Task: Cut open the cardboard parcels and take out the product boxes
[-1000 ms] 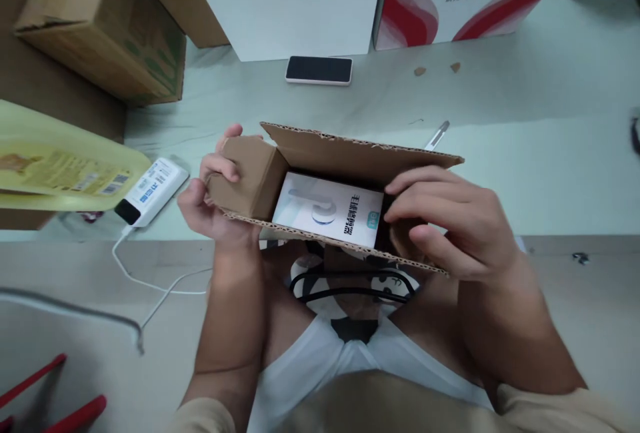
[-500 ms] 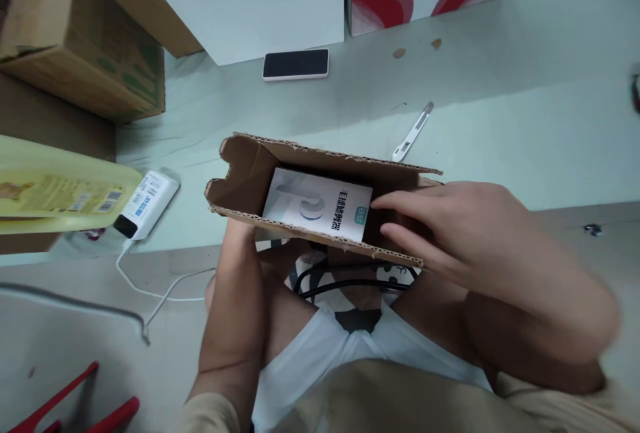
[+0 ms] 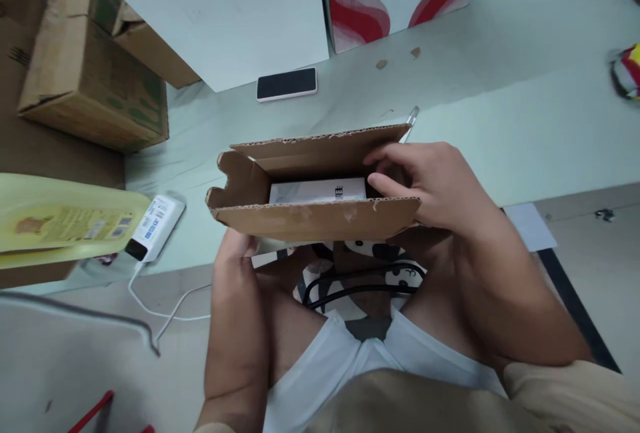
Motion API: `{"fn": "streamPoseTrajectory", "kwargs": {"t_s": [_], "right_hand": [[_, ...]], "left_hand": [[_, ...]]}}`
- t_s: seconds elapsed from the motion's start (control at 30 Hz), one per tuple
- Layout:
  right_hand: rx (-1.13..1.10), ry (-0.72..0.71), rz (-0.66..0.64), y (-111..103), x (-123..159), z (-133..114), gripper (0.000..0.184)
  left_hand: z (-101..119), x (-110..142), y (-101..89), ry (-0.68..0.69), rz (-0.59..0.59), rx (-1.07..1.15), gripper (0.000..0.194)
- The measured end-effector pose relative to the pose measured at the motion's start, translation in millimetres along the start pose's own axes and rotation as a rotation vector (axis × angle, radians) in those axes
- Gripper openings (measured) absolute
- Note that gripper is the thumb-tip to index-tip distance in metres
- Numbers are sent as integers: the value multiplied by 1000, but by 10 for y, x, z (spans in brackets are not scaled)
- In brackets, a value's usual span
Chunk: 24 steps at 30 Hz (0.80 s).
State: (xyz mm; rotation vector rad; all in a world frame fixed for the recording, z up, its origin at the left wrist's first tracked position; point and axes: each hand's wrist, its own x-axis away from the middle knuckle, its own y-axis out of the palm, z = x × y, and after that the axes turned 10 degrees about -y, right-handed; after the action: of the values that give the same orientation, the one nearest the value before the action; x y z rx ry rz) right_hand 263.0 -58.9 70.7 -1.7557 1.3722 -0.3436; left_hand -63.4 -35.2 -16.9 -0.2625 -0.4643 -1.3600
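An open cardboard box (image 3: 315, 222) is tilted at the table's front edge, its opening facing me. Inside lies a white printed box (image 3: 310, 191), its lower part hidden by the near cardboard wall. My left hand (image 3: 236, 246) holds the cardboard box from below at the left end; its fingers are mostly hidden. At the right end, my right hand (image 3: 417, 176) reaches into the opening with thumb and fingers apart. Its fingertips are close to the white box's right end; whether they touch it I cannot tell.
Behind the box lie a phone (image 3: 287, 84) and a partly hidden slim cutter (image 3: 413, 118). White (image 3: 215, 13) and red-white (image 3: 405, 0) cartons stand at the back. Left are cardboard cartons (image 3: 100, 80), a yellow bottle (image 3: 65, 216) and a white device (image 3: 156, 226) with a cable.
The cardboard box has tilted, so less of the white box's printed face shows. My right hand has shifted up along the box's right end. The view has shifted too.
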Motion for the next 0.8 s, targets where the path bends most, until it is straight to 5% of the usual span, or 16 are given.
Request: {"fn": "streamPoseTrajectory", "kwargs": {"t_s": [0.2,0.53,0.67,0.8], "right_hand": [[-91,19,35,6,-22,58,22],[-276,114,208,46,6,214,23],[-369,187,237,174,-6,318,24],[-525,193,21,367,-35,461,41]], "left_hand": [[4,173,94,20,105,94,56],[22,254,54,73,-304,178,75],[132,343,217,245,-247,281,65],[165,312,277,340,-137,364,64]]}}
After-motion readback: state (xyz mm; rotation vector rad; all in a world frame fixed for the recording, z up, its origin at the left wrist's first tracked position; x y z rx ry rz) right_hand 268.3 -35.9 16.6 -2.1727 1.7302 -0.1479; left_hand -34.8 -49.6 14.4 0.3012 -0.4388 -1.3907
